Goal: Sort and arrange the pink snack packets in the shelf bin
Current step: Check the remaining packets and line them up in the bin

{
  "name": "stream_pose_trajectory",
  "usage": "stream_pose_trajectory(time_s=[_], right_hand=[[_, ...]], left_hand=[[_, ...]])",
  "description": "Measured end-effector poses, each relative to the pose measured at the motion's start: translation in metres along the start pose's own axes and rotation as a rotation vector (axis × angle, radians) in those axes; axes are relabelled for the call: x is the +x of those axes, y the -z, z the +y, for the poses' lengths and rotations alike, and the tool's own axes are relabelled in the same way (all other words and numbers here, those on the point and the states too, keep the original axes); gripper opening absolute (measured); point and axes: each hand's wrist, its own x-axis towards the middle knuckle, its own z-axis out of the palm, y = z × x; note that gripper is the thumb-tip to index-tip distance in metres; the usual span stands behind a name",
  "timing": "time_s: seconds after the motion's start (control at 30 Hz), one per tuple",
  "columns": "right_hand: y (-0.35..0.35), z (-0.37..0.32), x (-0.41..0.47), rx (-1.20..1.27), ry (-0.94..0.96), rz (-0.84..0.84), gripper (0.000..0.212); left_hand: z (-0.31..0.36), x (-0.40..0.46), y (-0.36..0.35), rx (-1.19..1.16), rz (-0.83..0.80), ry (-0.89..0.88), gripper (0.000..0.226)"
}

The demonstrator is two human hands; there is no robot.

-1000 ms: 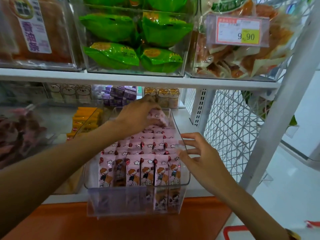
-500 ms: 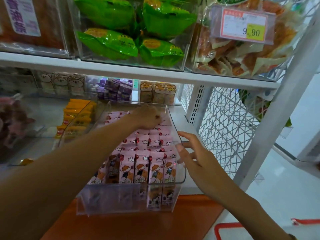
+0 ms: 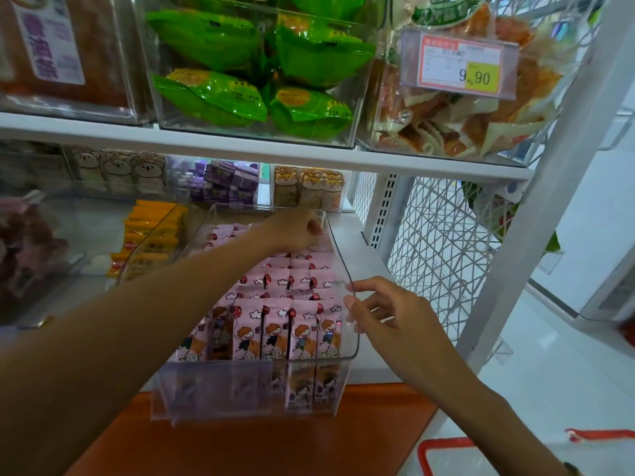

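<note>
2 hands, 1 clear bin, approx 5 pink pkts in front row.

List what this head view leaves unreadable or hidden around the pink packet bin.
- Whether the left hand pinches a pink packet at the back of the clear bin: its curled fingers cover the contact.
- Pink packets at front left: the left forearm covers them.
- Small print on the price tag: too small and blurred; only 9.90 reads.
- Red basket: cut off by the bottom edge.
- Right hand: fingertips at the bin wall; grip unclear through the plastic.
</note>
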Motion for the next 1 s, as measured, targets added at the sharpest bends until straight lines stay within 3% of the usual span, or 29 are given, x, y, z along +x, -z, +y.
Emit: stream_pose_trajectory(time_s=[0.1, 0.27, 0.37, 0.5, 0.6, 0.73, 0.87, 1.0], right_hand=[[0.000, -0.001, 0.000, 0.016, 0.004, 0.012, 0.035], [0.000, -0.005, -0.001, 0.003, 0.008, 0.026, 0.029], [0.000, -0.008, 0.000, -0.014, 0.006, 0.016, 0.031], [0.001, -0.019, -0.001, -0.063, 0.070, 0.135, 0.035], [-0.003, -0.040, -0.005, 0.053, 0.176, 0.233, 0.033], [-0.021, -0.070, -0.013, 0.280, 0.155, -0.056, 0.058], [-0.035, -0.079, -0.013, 0.362, 0.123, -0.194, 0.038], [-0.039, -0.078, -0.005, 0.648, -0.122, -0.237, 0.025]], left_hand=[[0.011, -0.007, 0.004, -0.211, 0.287, 0.014, 0.013], [0.034, -0.047, 0.020, -0.887, 0.710, 0.117, 0.004], [0.042, -0.079, 0.036, -0.924, 0.846, 0.166, 0.014], [0.045, -0.129, 0.045, -0.992, 0.785, 0.257, 0.019], [0.046, -0.161, 0.041, -1.101, 0.698, 0.329, 0.020], [0.056, -0.178, 0.041, -1.137, 0.656, 0.282, 0.014], [0.058, -0.186, 0.039, -1.165, 0.631, 0.240, 0.020], [0.053, -0.192, 0.031, -1.178, 0.541, 0.231, 0.019]])
